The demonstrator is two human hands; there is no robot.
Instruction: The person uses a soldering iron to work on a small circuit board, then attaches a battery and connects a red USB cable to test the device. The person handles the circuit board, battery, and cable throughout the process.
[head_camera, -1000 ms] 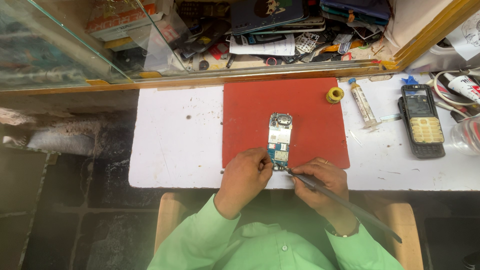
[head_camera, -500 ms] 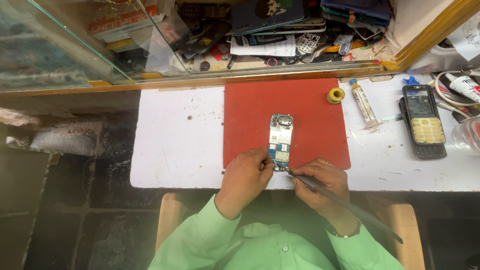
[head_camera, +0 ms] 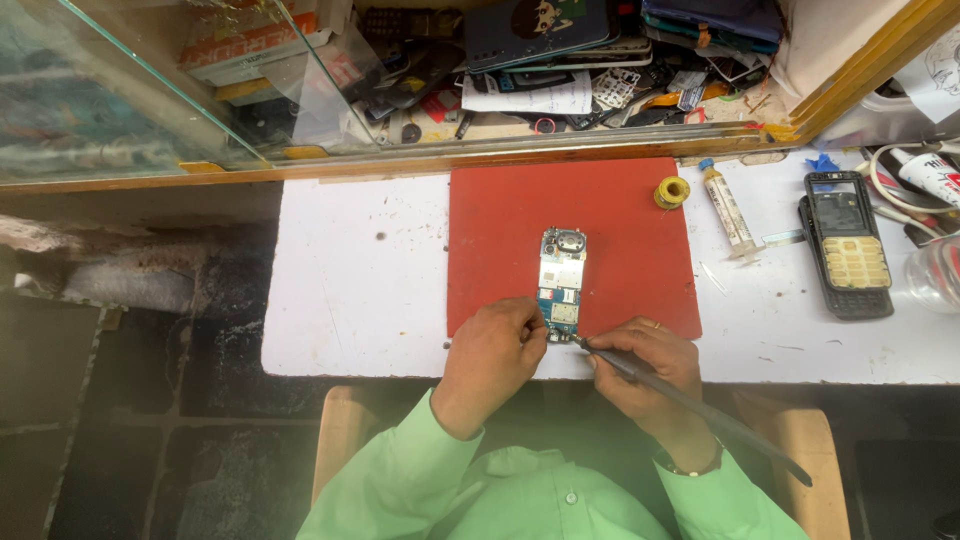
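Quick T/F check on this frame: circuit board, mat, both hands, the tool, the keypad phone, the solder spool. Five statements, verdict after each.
1. The circuit board lies on the red mat. True.
2. The right hand holds a long dark tool with its tip at the board's near end. True.
3. The left hand rests far from the board, on the bare white table. False: it sits at the board's near end, touching it.
4. The keypad phone lies on the mat. False: it lies on the table, right of the mat.
5. The yellow solder spool sits at the mat's far right corner. True.
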